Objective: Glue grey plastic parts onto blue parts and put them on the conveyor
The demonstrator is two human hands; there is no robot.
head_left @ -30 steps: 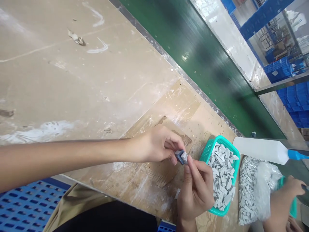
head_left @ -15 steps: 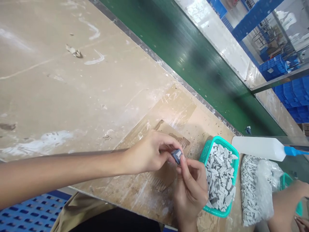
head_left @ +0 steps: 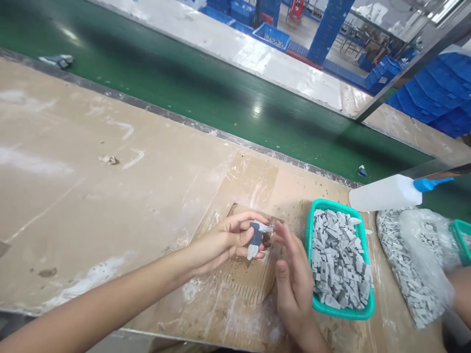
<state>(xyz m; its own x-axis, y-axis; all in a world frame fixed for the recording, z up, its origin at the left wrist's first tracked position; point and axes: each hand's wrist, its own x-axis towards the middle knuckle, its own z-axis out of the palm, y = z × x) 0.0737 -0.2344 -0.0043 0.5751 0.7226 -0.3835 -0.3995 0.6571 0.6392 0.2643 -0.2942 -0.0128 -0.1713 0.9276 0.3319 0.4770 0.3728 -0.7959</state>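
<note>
From the head view I have the small two-tone piece [head_left: 254, 234], a dark blue body with pale grey parts, raised above the table [head_left: 165, 186]. Its long axis runs roughly up and down my view, tilted slightly: one pale tip points down toward the near edge, while the upper pale part juts right, toward the right hand [head_left: 294, 279].

My left hand [head_left: 226, 240] grips it, the thumb pressed on the dark body and the fingers behind, hiding part of it. The right hand's fingers are loosely spread, thumb well apart from them; their tips come close to the upper pale part, and I cannot tell whether they touch.

Below the left hand lies a cardboard sheet [head_left: 250, 287]. The right hand stands between the piece and a turquoise basket [head_left: 342, 313] full of grey parts [head_left: 340, 260]. Past that I see a white bottle [head_left: 384, 193], a clear bag [head_left: 401, 264] of similar parts and another person's arm [head_left: 463, 289].
</note>
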